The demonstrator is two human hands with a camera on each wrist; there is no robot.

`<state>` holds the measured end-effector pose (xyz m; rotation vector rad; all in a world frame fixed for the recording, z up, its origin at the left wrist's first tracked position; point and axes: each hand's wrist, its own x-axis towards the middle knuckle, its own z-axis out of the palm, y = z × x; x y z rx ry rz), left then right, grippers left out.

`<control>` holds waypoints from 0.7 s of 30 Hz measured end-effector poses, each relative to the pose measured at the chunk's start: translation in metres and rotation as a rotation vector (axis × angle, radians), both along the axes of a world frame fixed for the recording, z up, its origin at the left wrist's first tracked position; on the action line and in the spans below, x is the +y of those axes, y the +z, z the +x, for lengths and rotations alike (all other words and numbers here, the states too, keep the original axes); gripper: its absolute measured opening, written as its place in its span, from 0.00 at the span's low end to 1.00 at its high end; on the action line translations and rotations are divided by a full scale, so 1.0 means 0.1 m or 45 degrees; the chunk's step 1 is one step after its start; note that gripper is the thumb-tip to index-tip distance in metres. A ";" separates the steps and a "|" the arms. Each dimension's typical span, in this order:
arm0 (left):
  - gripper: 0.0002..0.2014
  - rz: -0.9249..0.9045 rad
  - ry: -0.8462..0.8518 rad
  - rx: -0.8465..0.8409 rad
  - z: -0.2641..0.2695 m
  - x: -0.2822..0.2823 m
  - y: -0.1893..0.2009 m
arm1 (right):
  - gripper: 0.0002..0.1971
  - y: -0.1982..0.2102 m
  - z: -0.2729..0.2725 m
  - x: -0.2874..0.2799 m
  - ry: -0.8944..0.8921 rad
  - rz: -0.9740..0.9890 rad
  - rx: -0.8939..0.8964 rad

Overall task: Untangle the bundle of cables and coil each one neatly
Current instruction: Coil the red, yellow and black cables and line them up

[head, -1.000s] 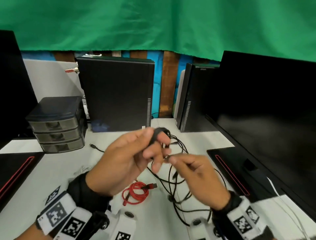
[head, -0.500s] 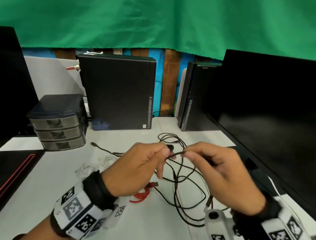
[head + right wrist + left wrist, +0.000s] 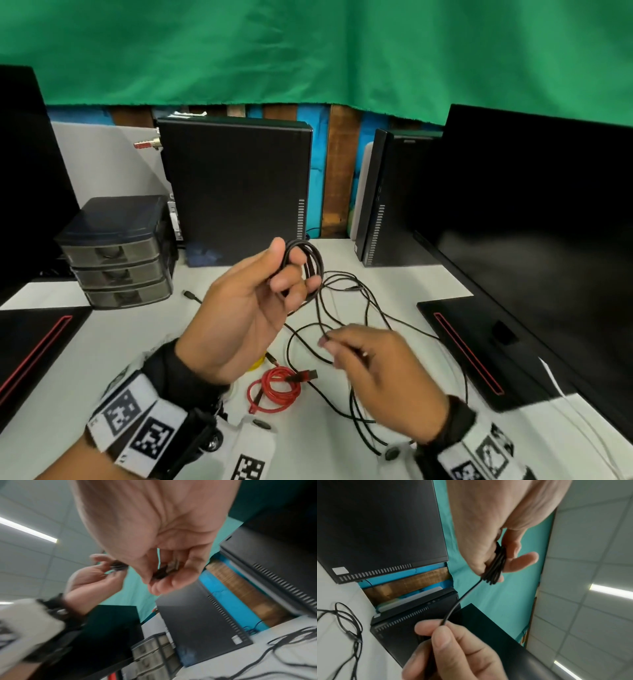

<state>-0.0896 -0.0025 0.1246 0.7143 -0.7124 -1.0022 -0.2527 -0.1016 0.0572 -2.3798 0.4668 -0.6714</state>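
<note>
The left hand (image 3: pixel 236 318) grips a black cable coil (image 3: pixel 303 265) between thumb and curled fingers; the right hand (image 3: pixel 380 380) pinches its trailing strand (image 3: pixel 462 599).

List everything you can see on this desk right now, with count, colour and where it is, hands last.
black cable: at least one, black, part coiled in the left hand, the rest loose on the desk
red cable: one, red, coiled, desk front
desk: one, white
drawer unit: one, grey, three drawers, desk left
computer cases: two, black, upright at the back
monitor: one, black, right
curtain: one, green, behind
left hand: holds the coil
right hand: pinches the black cable
</note>
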 end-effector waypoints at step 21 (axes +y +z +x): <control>0.29 0.407 0.378 -0.558 -0.31 -0.16 -0.46 | 0.05 0.35 -0.08 0.20 -0.116 0.296 -0.548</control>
